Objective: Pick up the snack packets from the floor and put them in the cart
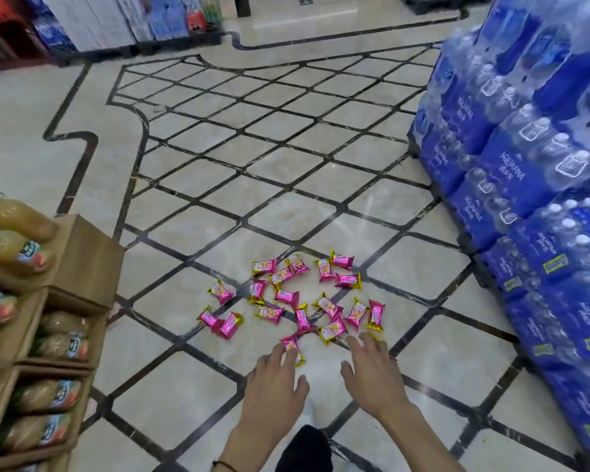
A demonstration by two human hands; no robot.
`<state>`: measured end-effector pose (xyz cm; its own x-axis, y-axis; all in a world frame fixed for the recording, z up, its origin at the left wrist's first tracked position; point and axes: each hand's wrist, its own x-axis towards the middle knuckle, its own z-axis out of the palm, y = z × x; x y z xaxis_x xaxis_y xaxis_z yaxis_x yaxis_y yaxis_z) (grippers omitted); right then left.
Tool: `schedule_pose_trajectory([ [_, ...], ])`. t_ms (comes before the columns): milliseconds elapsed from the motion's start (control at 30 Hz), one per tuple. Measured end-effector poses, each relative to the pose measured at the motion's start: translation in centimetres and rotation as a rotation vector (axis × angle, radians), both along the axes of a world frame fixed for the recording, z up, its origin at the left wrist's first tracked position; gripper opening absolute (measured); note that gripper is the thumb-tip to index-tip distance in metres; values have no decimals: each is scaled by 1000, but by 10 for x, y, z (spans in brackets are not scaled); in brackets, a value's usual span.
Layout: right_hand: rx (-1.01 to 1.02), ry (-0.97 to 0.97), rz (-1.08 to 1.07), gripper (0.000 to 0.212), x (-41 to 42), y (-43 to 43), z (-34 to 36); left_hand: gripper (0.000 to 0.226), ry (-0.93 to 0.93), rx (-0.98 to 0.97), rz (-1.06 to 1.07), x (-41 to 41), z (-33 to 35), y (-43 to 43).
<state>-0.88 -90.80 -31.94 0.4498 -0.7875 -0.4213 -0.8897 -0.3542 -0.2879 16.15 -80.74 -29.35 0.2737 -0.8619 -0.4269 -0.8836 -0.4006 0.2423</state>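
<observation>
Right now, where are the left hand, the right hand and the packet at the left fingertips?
left hand (pixel 276 386): head view, back of the hand.
right hand (pixel 372 378): head view, back of the hand.
snack packet (pixel 290 344): head view, pink end beyond the fingers.

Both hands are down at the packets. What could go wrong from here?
1. The packets lie scattered, some overlapping; the left hand and right hand could scoop the near ones and miss the outliers at left.
2. The floor looks glossy, so packets may slide away under the fingers.
3. No cart is in view; a full handful might spill on the way.
</observation>
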Motion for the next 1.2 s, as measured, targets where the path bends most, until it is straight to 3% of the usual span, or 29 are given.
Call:
schedule_pose_trajectory([
  [333,-46,-64,-37,53,36,-116,-76,50,-5,70,-58,70,-73,-98],
  [533,45,-92,113,59,39,-159,-182,53,16,122,0,88,-156,-127],
  [900,-28,-13,322,61,11,-182,-480,49,49,82,93,85,-458,-136],
  [1200,-73,56,519,73,20,-173,-683,67,9,88,219,75,-682,-114],
])
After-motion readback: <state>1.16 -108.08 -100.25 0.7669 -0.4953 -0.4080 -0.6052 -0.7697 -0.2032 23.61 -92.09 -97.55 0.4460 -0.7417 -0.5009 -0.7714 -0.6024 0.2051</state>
